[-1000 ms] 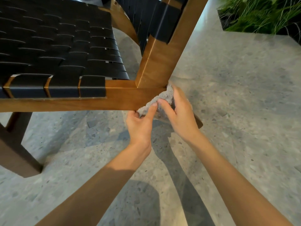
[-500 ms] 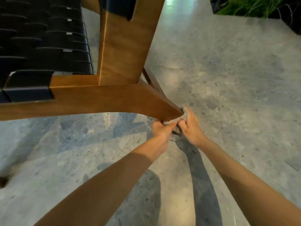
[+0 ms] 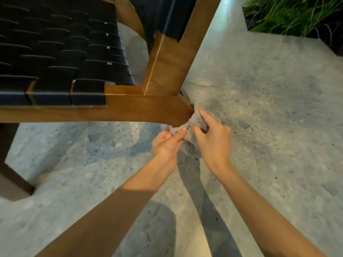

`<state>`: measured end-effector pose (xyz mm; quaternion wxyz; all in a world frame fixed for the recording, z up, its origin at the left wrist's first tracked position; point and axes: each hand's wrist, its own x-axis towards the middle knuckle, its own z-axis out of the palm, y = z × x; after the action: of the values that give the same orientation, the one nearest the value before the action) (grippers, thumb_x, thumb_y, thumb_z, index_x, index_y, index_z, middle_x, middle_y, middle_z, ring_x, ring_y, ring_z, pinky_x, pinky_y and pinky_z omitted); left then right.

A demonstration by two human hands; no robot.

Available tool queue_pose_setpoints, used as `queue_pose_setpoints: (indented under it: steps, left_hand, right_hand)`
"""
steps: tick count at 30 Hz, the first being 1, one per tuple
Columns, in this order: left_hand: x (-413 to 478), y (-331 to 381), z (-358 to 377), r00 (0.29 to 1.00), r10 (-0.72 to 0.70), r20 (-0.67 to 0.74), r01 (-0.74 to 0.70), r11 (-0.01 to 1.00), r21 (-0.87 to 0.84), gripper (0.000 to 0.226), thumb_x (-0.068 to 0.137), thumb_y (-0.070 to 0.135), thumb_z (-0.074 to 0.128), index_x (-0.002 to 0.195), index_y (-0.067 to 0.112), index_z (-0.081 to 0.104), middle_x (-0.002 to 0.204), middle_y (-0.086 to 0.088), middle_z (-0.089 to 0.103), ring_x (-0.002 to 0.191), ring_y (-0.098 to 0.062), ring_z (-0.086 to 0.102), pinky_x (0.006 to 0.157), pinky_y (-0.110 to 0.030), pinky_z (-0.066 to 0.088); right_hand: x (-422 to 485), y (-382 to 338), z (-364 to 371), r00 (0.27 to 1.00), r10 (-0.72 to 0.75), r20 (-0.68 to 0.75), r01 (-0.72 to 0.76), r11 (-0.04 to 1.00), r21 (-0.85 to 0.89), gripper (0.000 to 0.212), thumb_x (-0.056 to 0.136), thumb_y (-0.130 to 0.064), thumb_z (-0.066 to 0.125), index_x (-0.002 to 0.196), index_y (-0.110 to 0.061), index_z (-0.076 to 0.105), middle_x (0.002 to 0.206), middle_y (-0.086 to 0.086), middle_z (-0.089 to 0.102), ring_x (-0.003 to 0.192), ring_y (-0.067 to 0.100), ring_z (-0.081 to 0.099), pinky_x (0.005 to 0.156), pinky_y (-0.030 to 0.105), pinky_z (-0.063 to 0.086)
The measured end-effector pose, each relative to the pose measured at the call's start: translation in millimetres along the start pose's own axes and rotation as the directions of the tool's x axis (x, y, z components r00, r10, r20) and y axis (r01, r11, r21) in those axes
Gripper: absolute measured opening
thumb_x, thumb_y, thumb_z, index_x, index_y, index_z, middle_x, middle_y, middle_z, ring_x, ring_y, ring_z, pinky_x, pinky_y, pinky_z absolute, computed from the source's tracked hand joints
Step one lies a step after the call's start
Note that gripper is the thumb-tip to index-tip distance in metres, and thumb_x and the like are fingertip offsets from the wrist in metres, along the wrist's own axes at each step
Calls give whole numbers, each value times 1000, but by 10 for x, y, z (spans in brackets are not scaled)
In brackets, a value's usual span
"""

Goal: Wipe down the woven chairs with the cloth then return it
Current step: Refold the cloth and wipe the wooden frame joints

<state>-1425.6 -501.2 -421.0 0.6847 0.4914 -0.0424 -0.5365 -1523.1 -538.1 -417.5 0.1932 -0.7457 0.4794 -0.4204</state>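
Cloth (image 3: 196, 125): grey, bunched, held by both hands against the end of the chair's wooden side rail (image 3: 130, 112), at the corner where the back post (image 3: 170, 62) rises.

Surroundings: The rail runs away to the left of the grip. The black woven seat (image 3: 65, 58) lies above and left of the grip and is not touched. The back post stands directly above it, tilted. A dark strut shows just above the grip, behind the rail end; the cloth and fingers cover where it goes. A dark front leg (image 3: 11, 182) stands well off to the left. Speckled grey floor (image 3: 269, 127) lies under and around the grip. A planter of green grasses (image 3: 289, 13) sits far up to the right.

Hands: Left hand (image 3: 167, 145) comes from below, thumb and forefinger pinching the cloth's near edge under the rail end. Right hand (image 3: 213, 140) is curled over the cloth from the right, forefinger reaching towards the rail end and thumb pressed into the fabric. Both hands are closed on the cloth; both forearms are extended.

Orientation: The bundle's longer run goes from the rail end down between the two hands towards the wrists. A loose fold hangs below the grip, clear of the floor.
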Motion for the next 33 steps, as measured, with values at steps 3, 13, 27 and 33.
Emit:
queue_pose_setpoints:
  steps: [3, 13, 27, 33]
  left_hand:
    - [-171, 260, -109, 999, 9, -32, -12, 995, -100, 52, 82, -7, 65, 131, 2, 52, 110, -11, 68, 87, -11, 67, 68, -13, 54]
    - [-611, 824, -365, 994, 8, -109, -36, 966, -258, 67, 78, -6, 68, 139, 7, 43, 115, -14, 67, 100, -15, 66, 100, -28, 46]
    - [-1122, 1728, -1191, 937, 276, -212, -295, 953, -63, 23, 82, 0, 69, 95, 13, 56, 97, -9, 66, 90, -17, 65, 89, -29, 51]
    - [-1208, 1876, -1467, 983, 142, -120, -171, 945, -277, 56, 89, 3, 61, 140, 2, 40, 128, -14, 59, 114, -17, 60, 100, -29, 45]
  right_hand:
    - [-97, -381, 57, 978, 73, -197, -38, 984, 176, 40, 81, -9, 73, 120, -13, 68, 113, 1, 70, 102, 12, 67, 91, 30, 51]
    - [-179, -1089, 93, 949, -248, -194, 280, 947, 157, 34, 78, -4, 75, 112, -6, 70, 111, 5, 67, 105, 19, 61, 94, 33, 51]
    - [-139, -2022, 448, 916, -394, 79, 387, 918, 87, 39, 82, -19, 75, 120, -24, 67, 121, -11, 65, 110, 3, 44, 90, 7, 33]
    - [-162, -2495, 552, 874, -465, 141, 439, 881, 177, 29, 81, -20, 76, 110, -20, 72, 112, -11, 67, 109, 8, 56, 91, 2, 32]
